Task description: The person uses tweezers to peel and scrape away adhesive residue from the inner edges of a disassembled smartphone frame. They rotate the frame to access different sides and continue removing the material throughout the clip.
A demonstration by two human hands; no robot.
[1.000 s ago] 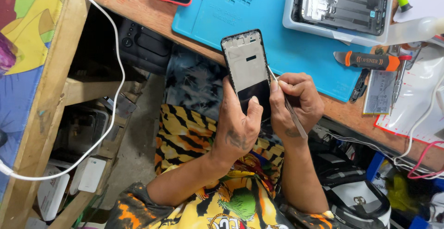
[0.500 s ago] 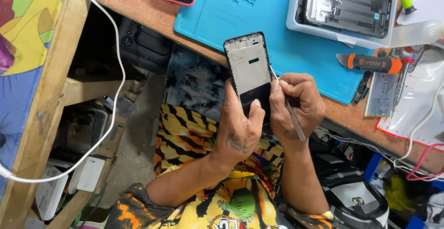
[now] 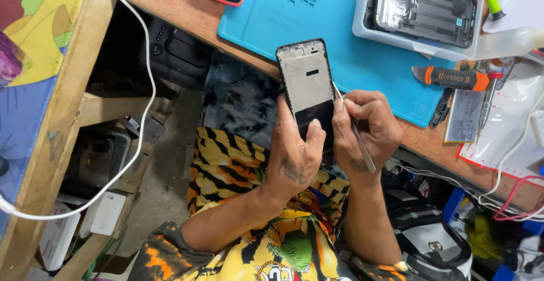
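Phone frame (image 3: 309, 85), bare side up, stands clamped in the left hand (image 3: 297, 153), thumb pressed on its dark lower panel. At its three o'clock edge the right hand (image 3: 368, 128) pinches metal tweezers (image 3: 354, 131), tip touching the rim. Since a second ago the tip sits no deeper; the prying looks barely advanced. At twelve o'clock lies the blue mat (image 3: 340, 37) on the bench (image 3: 170, 0), with an opened phone (image 3: 422, 9) at one o'clock.

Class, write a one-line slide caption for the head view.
Left hand holds a phone frame; right hand works tweezers at its edge.
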